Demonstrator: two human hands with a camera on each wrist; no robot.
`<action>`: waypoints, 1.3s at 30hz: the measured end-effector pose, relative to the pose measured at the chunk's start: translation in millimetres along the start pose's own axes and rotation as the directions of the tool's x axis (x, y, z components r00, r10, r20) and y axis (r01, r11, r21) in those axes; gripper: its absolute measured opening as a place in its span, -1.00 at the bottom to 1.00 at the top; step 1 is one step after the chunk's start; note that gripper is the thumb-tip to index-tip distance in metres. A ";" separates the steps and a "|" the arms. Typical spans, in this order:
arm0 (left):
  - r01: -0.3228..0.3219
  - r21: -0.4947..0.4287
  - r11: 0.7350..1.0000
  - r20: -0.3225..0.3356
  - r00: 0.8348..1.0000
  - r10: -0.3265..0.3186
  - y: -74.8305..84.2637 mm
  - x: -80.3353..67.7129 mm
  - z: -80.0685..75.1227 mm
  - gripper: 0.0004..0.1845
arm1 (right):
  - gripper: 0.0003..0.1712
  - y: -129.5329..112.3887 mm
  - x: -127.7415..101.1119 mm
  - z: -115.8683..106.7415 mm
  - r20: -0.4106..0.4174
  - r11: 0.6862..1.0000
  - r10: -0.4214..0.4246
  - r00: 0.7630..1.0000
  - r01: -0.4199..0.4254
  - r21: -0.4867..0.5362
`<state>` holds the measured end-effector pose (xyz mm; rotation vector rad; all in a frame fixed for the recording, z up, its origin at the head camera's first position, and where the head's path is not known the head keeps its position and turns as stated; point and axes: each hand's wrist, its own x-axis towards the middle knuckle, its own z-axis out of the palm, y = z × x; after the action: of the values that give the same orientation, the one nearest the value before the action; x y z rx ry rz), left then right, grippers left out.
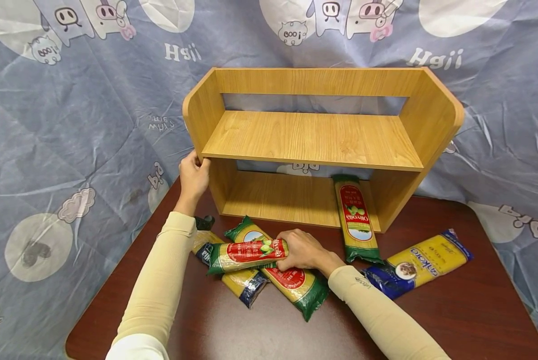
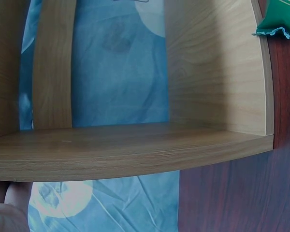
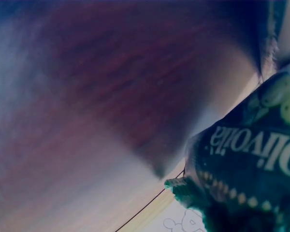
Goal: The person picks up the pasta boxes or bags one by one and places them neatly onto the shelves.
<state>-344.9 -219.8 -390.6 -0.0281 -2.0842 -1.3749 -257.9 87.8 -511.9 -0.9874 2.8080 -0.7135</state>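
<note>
Green-and-red pasta packet [image 1: 247, 255] is sitting in the right hand [image 1: 302, 250] in the head view, fingers curling over its right end, near the middle of the table [image 1: 260, 330], towards its far edge. It is lying crosswise on top of a second green packet [image 1: 282, 277] and a yellow-blue packet [image 1: 239, 280], touching both. Left hand [image 1: 193, 176] is gripping the front edge of the left side panel of the wooden shelf [image 1: 314, 137], fingers wrapping the board, by the table's far left corner. A third green packet [image 1: 356, 217] is lying half inside the lower compartment, and another yellow-blue packet [image 1: 419, 262] is lying towards the right edge.

Left wrist view is showing the shelf's lower board and side wall close up; fingertips [image 2: 7, 203] are showing at bottom left under the board, a green packet end [image 2: 280, 17] at top right.

Right wrist view is blurry; the held packet's green end with white lettering [image 3: 251, 159] is filling the lower right, with dark red table [image 3: 135, 72] behind. Fingers aren't visible here.

Handling judgement: the packet looks light, long and fairly stiff along its length, but the dry strands inside are brittle. The plastic film is probably slick. An end grip may be letting it droop or swing; taking it round the middle would be steadier.
</note>
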 end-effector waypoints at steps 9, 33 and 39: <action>-0.002 0.018 1.000 0.002 1.000 0.002 0.9 -0.1 3.6 -0.81 | -0.53 -1.8 -2.4 -8.1 0.001 1.000 -0.025 1.000 0.025 -0.002; -0.007 0.016 1.000 0.010 1.000 0.007 2.3 -2.9 0.4 -0.83 | -0.48 -1.9 -14.7 -18.0 -0.067 1.000 0.017 0.998 -0.016 0.009; -0.004 0.026 1.000 -0.010 1.000 0.004 1.7 -3.0 0.0 -0.85 | -0.39 0.1 -18.5 -22.3 -0.093 0.997 0.075 0.993 -0.073 0.022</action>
<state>-341.9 -218.0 -390.8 -0.0146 -2.0920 -1.3431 -248.3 108.1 -493.6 -0.8634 2.8946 -0.7961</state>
